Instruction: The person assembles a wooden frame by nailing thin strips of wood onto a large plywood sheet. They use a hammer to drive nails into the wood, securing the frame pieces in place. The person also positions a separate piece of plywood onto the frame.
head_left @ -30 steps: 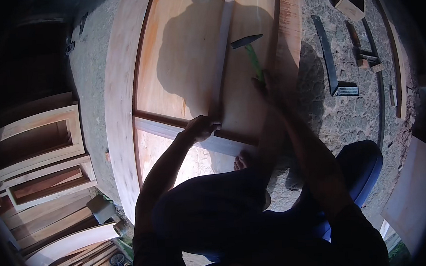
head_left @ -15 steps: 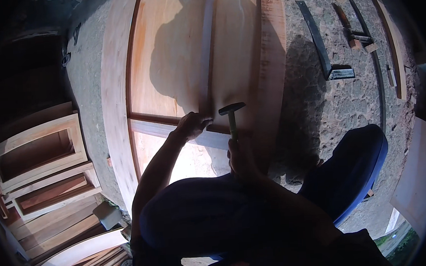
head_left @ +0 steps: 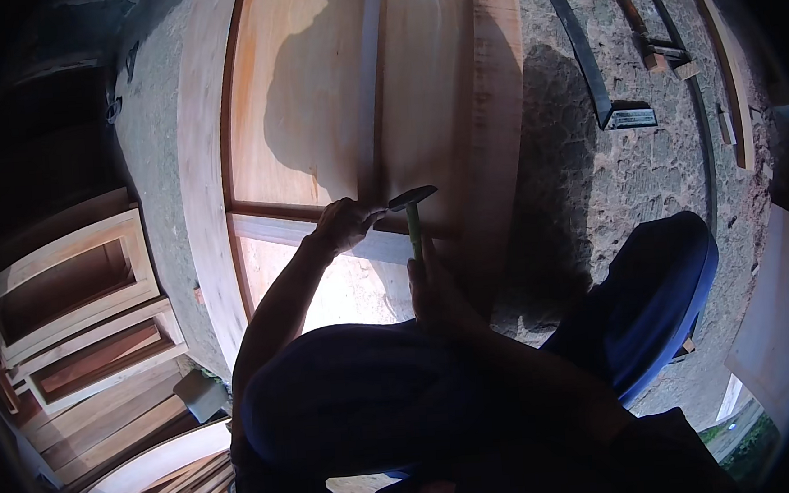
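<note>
A wooden panelled door (head_left: 202,123) lies flat below me, with a pale panel (head_left: 425,82) and a narrow centre strip (head_left: 370,67) meeting a crosspiece (head_left: 276,228). My left hand (head_left: 344,226) rests at that joint, its thumb and fingers pinched together. Whatever they may hold is too small and dark to make out. In my right hand (head_left: 426,290) is a hammer (head_left: 414,227), gripped round its greenish handle. Its dark head is close beside the left fingertips, above the crosspiece. Shadow covers much of both hands.
A dark metal square (head_left: 587,67) lies on the rough ground to the right, near a long-handled clamp-like tool (head_left: 667,49) and wood blocks. Wooden frames (head_left: 67,276) and stacked boards (head_left: 107,418) stand at left. My bent knees (head_left: 659,293) flank the work.
The hammer head has come left and slightly down, closer to my left fingertips. My left hand stays at the joint; the whole view has shifted a little.
</note>
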{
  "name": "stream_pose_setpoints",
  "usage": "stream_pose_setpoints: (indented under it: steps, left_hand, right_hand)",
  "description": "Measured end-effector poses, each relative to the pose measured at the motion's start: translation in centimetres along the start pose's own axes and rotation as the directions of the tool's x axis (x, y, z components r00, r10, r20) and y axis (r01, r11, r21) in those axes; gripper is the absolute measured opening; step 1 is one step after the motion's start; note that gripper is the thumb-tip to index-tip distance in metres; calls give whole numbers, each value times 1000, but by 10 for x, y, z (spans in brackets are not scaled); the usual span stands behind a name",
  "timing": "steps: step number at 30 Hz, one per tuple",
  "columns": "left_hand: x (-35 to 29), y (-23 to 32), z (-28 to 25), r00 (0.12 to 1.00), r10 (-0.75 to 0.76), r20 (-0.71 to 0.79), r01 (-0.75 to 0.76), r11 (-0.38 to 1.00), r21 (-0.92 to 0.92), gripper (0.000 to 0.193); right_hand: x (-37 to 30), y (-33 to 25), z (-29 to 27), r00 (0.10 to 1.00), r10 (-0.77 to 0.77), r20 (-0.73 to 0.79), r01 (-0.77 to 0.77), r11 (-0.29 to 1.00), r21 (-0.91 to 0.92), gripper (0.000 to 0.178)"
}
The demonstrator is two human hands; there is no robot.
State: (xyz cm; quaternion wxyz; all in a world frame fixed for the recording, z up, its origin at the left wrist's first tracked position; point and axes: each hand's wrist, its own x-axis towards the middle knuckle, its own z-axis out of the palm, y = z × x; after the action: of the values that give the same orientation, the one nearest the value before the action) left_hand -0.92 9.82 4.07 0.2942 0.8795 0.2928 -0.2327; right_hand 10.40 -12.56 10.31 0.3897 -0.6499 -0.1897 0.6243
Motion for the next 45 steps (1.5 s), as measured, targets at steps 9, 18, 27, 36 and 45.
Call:
stream_pose_setpoints:
  steps: [9,18,27,36,45]
  left_hand:
    - [3,-7,4,1000,-7,20,8,999,-48,17]
    - [1,-10,3,999,-38,38,39,999,-37,19]
    - [4,-8,-3,998,-23,59,25,999,-45,19]
    - [6,-11,4,998,53,-19,-54,996,-75,17]
    - [-12,39,-16,905,-420,-58,410,902,-134,75]
  right_hand:
    - [21,17,1,999,-30,-13,30,999,31,62]
    - [29,20,-6,1000,-21,-4,21,997,68,63]
    - [30,43,8,919,-317,-234,302,948,-99,60]
    - [29,42,3,978,-163,-129,174,981,85,56]
    - [36,44,-12,996,-47,-75,58,987,149,58]
